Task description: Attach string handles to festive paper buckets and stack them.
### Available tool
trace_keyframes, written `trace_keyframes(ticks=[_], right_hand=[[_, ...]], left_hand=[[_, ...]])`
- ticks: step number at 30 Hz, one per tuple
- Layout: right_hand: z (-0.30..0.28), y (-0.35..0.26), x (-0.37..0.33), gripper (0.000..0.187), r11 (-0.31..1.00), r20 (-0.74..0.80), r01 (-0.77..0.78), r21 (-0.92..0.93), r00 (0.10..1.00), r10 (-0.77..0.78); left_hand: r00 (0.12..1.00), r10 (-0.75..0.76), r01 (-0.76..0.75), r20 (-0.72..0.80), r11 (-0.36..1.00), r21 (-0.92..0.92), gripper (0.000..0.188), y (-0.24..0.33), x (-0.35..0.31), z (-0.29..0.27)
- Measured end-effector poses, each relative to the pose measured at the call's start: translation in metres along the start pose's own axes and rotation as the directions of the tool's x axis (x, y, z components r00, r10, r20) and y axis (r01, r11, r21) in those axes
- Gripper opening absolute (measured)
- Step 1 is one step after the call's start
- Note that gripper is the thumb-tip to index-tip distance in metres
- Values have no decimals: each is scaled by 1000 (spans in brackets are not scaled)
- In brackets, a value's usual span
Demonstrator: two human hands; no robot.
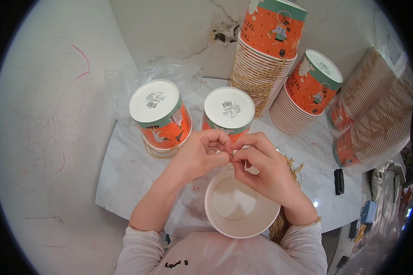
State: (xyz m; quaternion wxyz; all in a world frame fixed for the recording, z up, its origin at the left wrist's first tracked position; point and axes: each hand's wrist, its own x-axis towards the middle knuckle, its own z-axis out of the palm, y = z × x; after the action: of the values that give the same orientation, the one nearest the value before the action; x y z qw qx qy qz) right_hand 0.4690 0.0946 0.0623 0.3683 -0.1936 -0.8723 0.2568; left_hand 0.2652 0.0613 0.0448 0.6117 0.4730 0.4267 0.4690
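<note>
Open bucket: the pale-lined bucket (236, 206) sat mouth up near the person's front, probably so its rim was easy to work.
Pinch: I watched the left hand (202, 153) and right hand (261, 160) meet above its far rim, fingertips clenched finely; what lay between, I couldn't tell.
Cord: a tan bundle (294, 168) lay beside the right wrist, seemingly for quick reach.
Upturned pair: a left orange bucket (167, 123) and a middle one (228, 104) stood beyond, likely parked aside.
Stacks: a tall stack (264, 75) and a shorter one (297, 110) nested mouth down, presumably saving room.
</note>
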Motion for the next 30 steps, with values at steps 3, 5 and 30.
trace_keyframes(ticks=[3, 5, 30], right_hand=[[1, 2, 0, 25, 999, -10, 29, -26, 1000, -30], [0, 1, 0, 25, 1000, 9, 11, -19, 1000, -11], [-13, 6, 2, 11, 550, 119, -277, 788, 945, 306]], left_hand=[[1000, -9, 10, 21, 999, -49, 17, -1, 2, -2], [999, -4, 6, 48, 999, -51, 18, -5, 2, -3], [904, 417, -427, -93, 879, -213, 15, -4, -8, 31]])
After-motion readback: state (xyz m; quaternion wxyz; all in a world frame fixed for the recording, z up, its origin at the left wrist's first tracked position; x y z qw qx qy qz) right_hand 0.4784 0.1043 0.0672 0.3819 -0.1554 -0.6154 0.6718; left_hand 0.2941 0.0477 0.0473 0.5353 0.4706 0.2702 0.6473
